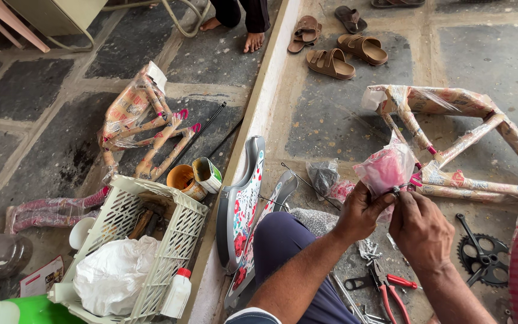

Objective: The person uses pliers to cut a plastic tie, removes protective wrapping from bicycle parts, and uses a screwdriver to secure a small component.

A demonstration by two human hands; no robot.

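Both forearms are reaching in toward 12 o'clock; my left hand [360, 211] and right hand [418, 227] are pinching fingers together on a pink plastic bag [385, 169] and a small metal part [396, 191].

pink plastic bag [385, 170] in both hands, white bottle [177, 293] beside crate [178, 231]

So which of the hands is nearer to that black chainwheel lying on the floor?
Right. The right hand is just up and left of the black chainwheel. The left hand is farther left, beyond the right hand; both pinch a pink plastic bag.
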